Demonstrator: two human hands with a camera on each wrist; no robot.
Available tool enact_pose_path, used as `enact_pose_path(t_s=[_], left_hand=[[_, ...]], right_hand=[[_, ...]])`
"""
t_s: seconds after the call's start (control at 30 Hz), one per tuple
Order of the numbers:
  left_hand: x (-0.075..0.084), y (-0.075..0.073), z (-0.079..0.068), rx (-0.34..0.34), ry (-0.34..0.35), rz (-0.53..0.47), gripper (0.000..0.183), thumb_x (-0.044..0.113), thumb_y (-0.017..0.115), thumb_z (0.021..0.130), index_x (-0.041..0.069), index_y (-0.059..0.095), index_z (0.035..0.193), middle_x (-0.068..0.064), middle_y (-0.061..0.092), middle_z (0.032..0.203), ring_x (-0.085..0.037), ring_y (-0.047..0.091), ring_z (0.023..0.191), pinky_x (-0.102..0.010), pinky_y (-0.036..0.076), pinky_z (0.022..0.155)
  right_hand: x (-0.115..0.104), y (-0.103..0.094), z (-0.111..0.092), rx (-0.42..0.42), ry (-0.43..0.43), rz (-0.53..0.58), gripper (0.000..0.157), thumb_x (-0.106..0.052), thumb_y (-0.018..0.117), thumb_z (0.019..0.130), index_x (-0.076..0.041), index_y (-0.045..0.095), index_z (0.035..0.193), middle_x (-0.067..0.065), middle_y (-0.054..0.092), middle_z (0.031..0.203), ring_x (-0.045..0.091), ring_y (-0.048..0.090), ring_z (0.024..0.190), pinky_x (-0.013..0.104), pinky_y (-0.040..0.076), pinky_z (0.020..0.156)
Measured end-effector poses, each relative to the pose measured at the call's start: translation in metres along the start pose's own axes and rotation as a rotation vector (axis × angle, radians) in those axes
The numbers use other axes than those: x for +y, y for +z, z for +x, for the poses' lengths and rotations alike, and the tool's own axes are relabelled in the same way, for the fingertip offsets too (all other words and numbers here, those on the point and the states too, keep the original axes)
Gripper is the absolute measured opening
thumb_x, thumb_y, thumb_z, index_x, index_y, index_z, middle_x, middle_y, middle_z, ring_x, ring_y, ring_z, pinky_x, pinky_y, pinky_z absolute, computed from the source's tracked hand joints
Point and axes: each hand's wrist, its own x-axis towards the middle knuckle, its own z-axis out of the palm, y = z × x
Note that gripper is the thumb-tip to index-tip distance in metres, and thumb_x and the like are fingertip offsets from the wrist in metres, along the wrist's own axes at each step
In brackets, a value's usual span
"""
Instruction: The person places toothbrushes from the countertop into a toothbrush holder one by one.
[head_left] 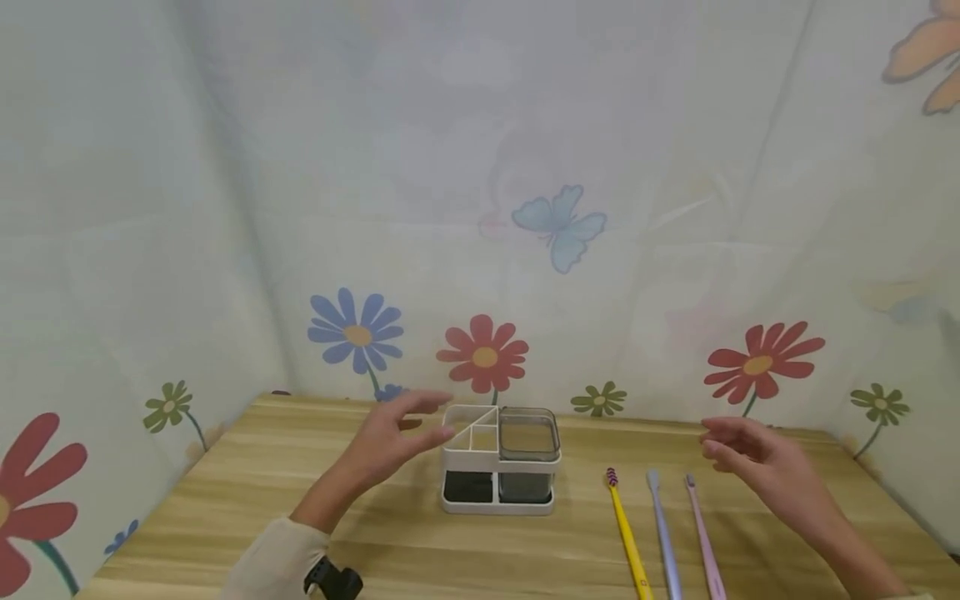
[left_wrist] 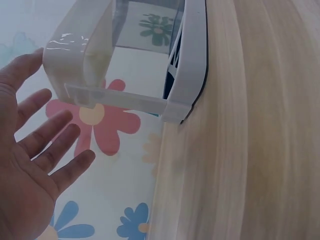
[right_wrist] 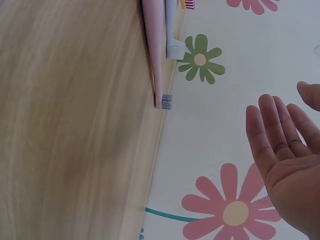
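A white toothbrush holder [head_left: 471,457] with divided compartments and a smoky clear cup [head_left: 529,435] stands mid-table. My left hand [head_left: 401,431] is at its left side, fingers spread and thumb close to the rim; in the left wrist view the fingertips are right by the holder's wall [left_wrist: 75,50]. To the right lie three toothbrushes side by side: yellow [head_left: 627,533], pale blue [head_left: 663,533] and pink [head_left: 705,537], heads pointing away from me. My right hand [head_left: 772,467] hovers to the right of the pink one, fingers loosely bent and holding nothing.
The wooden table [head_left: 375,542] ends at a pale curtain [head_left: 420,167] printed with flowers and butterflies, hanging behind and along the sides. A black strap device [head_left: 333,579] is on my left wrist.
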Motion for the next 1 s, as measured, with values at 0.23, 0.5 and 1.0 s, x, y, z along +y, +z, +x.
enact_pose_path(t_s=[0.23, 0.5, 1.0], left_hand=[[-0.003, 0.004, 0.0, -0.01, -0.014, 0.004, 0.052, 0.036, 0.081, 0.096, 0.015, 0.068, 0.143, -0.002, 0.067, 0.14, -0.04, 0.06, 0.13, -0.061, 0.051, 0.106], [-0.004, 0.007, -0.001, -0.018, 0.0, 0.003, 0.046, 0.033, 0.078, 0.099, 0.014, 0.07, 0.14, -0.004, 0.068, 0.139, -0.032, 0.062, 0.128, -0.056, 0.054, 0.105], [-0.01, 0.009, -0.001, -0.003, 0.001, -0.011, 0.046, 0.031, 0.08, 0.098, 0.011, 0.071, 0.139, -0.006, 0.068, 0.138, -0.03, 0.064, 0.127, -0.046, 0.057, 0.101]], right_hand=[[0.01, 0.004, -0.001, -0.054, 0.1, 0.027, 0.036, -0.014, 0.071, 0.104, 0.007, 0.066, 0.133, 0.014, 0.075, 0.114, 0.011, 0.074, 0.092, 0.029, 0.064, 0.075], [0.021, 0.006, -0.002, -0.147, 0.246, 0.022, 0.039, -0.015, 0.073, 0.103, 0.012, 0.064, 0.129, 0.021, 0.073, 0.115, 0.025, 0.074, 0.093, 0.032, 0.065, 0.074], [0.036, 0.011, -0.004, -0.298, 0.373, -0.005, 0.026, -0.011, 0.078, 0.096, 0.005, 0.069, 0.114, 0.006, 0.069, 0.097, 0.022, 0.064, 0.085, 0.033, 0.06, 0.067]])
